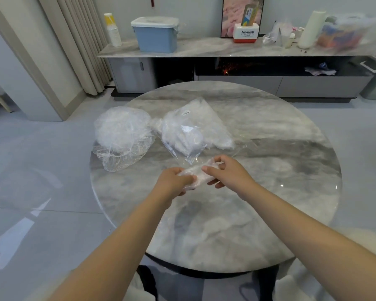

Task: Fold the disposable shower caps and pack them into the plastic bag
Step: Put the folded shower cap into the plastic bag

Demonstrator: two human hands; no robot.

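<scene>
Round marble-patterned bench (269, 135), filling the centre of the frame.

Left hand (172, 181), centre of frame, just left of middle: grip clenched round the near end of a bunched shower cap (195, 172), fingers curled over the film.

Right hand (228, 172), just right of the left hand: grip pinching the far end of the same bunched shower cap, thumb on the near side, fingers curled behind. Cap stretched between the two hands, held above the bench surface; whether touching the bench, cannot tell.

Plastic bag (182, 137), clear, lying flat on the bench directly beyond the hands, upper centre; white folded contents visible inside, small label near its far end. Near corner of the bag close to the right hand's fingers, contact not clear.

Second clear packet (213, 127), partly beneath and to the right of the plastic bag, also holding white material.

Pile of loose shower caps (122, 135), crumpled and translucent, at the left edge of the bench, left of the plastic bag and just beside it.

Low sideboard (204, 51), along the wall in the upper part of the frame. On it, left to right: stack of paper cups (113, 31); blue bin with white lid (156, 34); red-and-white Panasonic box (245, 33); white roll (312, 29); blurred clear container with coloured contents at upper right.

Curtain (74, 40), upper left.
</scene>
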